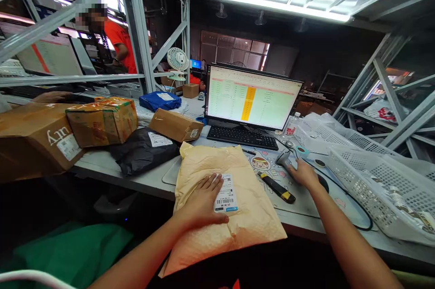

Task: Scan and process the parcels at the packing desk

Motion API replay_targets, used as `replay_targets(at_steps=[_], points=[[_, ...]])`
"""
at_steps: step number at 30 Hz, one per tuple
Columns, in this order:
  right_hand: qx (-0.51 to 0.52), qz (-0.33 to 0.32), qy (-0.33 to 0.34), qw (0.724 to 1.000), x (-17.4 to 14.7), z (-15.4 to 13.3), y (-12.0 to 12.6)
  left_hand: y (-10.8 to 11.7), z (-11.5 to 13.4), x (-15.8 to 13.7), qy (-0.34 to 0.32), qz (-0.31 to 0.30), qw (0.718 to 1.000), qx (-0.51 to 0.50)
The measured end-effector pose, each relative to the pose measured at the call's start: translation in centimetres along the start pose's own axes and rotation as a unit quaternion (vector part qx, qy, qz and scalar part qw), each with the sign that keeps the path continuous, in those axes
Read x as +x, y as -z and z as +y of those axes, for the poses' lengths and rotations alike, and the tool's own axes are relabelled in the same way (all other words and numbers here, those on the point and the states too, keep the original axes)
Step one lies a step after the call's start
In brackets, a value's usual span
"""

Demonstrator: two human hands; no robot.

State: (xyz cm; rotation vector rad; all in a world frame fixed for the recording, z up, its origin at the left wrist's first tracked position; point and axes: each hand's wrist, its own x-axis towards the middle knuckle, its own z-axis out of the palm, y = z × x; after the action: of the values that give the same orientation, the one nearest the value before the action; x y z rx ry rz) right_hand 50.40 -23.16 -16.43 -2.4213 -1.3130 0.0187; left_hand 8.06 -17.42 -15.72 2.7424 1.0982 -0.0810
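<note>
A cream padded mailer [251, 198] lies on the near part of the desk, its lower end jutting past the edge. My left hand [204, 203] rests flat on it, fingers stretched, beside a white shipping label [226, 191]. At the right, my right hand [305, 175] is closed round the grey handheld barcode scanner [283, 158], whose cable runs over the mat. Between the mailer and that hand lies a black and yellow utility knife [277, 188]. Behind them stand a black keyboard [243, 137] and a monitor [251, 96] showing a spreadsheet with an orange column.
On the left are a large cardboard box [30, 130], a taped box [102, 121], a black parcel [144, 155], a small brown box [175, 125] and a blue parcel [160, 100]. White baskets [384, 185] line the right. Beyond the frame stands a person in orange [118, 42].
</note>
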Motion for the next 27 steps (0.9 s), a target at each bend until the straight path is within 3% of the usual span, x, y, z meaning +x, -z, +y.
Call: replay_targets(at_steps=[5,9,11,14,17,20,23,27], points=[[-0.028,-0.060,-0.029,0.997,0.9,-1.2,-3.5,0.3,0.4,-0.2,0.001,-0.003,1.000,0.011],[-0.046,-0.077,-0.042,0.995,2.0,-2.3,-3.6,0.6,0.8,-0.3,0.006,-0.018,1.000,0.020],[-0.048,-0.102,-0.025,0.993,2.2,-2.5,-2.3,0.7,0.8,-0.2,0.002,-0.021,1.000,0.022],[0.034,-0.205,0.065,0.976,1.0,-3.2,1.1,0.5,0.6,-0.1,-0.006,-0.023,0.999,0.021],[0.146,-0.322,0.179,0.918,-2.2,-5.3,5.0,0.1,0.4,-0.1,-0.016,-0.013,1.000,0.023],[0.161,-0.387,0.268,0.868,-5.5,-8.2,7.8,-0.1,0.2,-0.1,-0.021,0.000,0.999,0.027],[0.144,-0.396,0.331,0.844,-7.1,-10.3,8.7,-0.2,0.3,-0.1,-0.018,0.001,0.999,0.028],[0.117,-0.355,0.341,0.863,-7.4,-11.0,8.7,-0.2,0.3,-0.1,-0.026,0.009,0.999,0.025]])
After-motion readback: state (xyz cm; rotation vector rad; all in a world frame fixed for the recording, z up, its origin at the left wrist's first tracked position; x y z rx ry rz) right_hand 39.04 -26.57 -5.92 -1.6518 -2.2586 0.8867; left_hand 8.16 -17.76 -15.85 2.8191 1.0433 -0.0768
